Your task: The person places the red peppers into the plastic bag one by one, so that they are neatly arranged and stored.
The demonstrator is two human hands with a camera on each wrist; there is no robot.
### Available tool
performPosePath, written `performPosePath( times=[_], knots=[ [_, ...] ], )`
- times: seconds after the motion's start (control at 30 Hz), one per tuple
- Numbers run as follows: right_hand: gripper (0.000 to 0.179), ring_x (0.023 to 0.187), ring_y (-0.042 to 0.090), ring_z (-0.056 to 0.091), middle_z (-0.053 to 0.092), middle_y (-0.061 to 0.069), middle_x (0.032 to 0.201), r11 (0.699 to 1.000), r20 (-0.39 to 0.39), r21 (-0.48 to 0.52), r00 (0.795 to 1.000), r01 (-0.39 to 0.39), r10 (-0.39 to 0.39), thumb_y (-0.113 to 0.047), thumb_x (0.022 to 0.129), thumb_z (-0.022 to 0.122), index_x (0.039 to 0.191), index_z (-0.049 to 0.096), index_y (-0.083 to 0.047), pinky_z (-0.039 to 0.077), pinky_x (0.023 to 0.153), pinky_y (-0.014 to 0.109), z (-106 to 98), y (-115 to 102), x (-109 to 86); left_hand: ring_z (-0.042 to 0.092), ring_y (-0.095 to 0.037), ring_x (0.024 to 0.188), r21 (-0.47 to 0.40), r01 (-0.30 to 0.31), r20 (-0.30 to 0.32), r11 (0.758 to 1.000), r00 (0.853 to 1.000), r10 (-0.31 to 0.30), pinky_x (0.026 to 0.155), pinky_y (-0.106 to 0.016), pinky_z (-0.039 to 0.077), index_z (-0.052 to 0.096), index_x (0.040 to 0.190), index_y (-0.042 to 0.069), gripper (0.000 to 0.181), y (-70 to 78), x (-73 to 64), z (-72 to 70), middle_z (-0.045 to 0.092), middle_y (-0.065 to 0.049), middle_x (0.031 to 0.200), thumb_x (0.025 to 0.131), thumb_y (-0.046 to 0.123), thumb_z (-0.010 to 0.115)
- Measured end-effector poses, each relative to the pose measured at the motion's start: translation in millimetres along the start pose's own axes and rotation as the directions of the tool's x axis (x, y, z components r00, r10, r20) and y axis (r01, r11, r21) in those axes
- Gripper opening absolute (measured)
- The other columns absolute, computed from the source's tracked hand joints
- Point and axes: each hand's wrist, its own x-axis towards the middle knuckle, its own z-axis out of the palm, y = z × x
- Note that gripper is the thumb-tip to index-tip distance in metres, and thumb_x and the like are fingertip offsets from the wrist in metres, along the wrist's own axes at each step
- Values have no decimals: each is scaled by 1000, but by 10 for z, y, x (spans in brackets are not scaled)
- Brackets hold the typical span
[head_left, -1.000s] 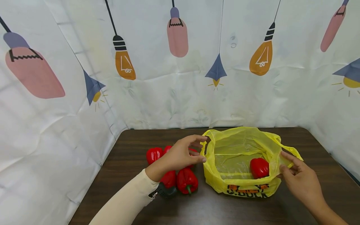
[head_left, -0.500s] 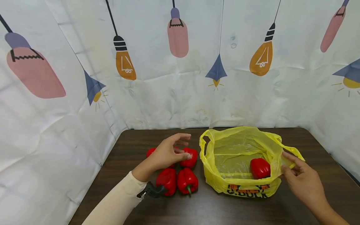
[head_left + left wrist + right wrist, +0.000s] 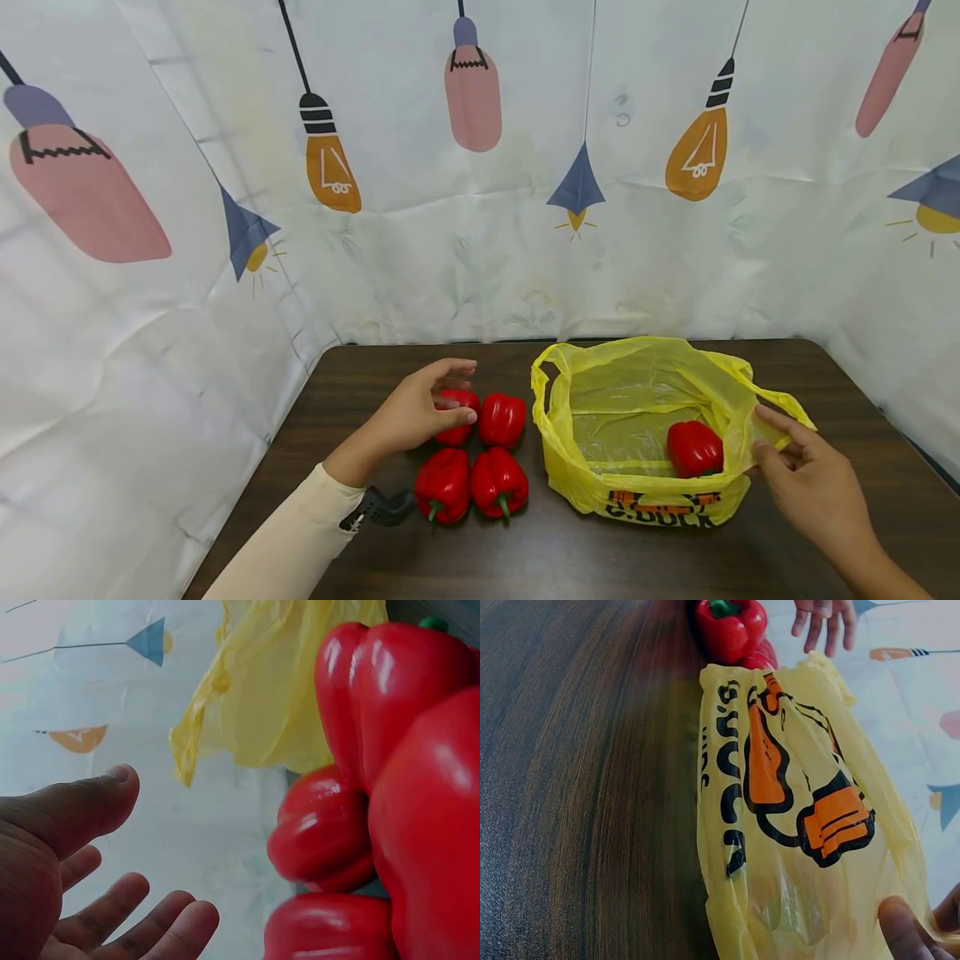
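A yellow plastic bag (image 3: 558, 442) with an orange and black print stands with its mouth open on the table. One red bell pepper (image 3: 694, 448) lies inside, toward its right side. My right hand (image 3: 813, 483) pinches the bag's right rim near the handle; in the right wrist view thumb and fingers (image 3: 904, 930) are at the yellow film. Left of the bag sit several red bell peppers (image 3: 498, 482). Over the back-left pepper (image 3: 459, 408) hovers my left hand (image 3: 412, 408), fingers spread and holding nothing. The left wrist view shows its thumb (image 3: 90, 810) apart from the peppers.
The dark wooden table (image 3: 585, 558) extends in front of the bag and peppers. Behind it hangs a white sheet (image 3: 450, 267) printed with lamps. A dark strap (image 3: 386, 507) is around my left wrist, just left of the front peppers.
My left hand has moved left from the bag's left handle to above the peppers, uncovering the ones nearer the bag. My right hand keeps its hold on the rim, shifting slightly right.
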Motion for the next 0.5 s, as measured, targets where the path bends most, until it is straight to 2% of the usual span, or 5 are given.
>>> performPosePath(
  times=[0.33,0.5],
  knots=[
    [46,62,9,69,73,12,81,1000,-6,-20,1000,-4,4,-15,105,58,148,52,0,39,41,30,14,6,-6,60,-30,125,-2,12,-50,1000,999,-12,96,-47,55,53,146,15,66,-248,-120,-153,59,-6,140,88,10,83],
    [46,62,9,68,73,14,81,1000,-9,-23,1000,-1,0,-14,105,58,147,52,1,39,41,30,17,6,4,59,-35,125,-25,14,-65,1000,998,-15,97,-47,55,51,147,13,67,-368,-197,-238,57,-9,141,89,12,83]
  ],
)
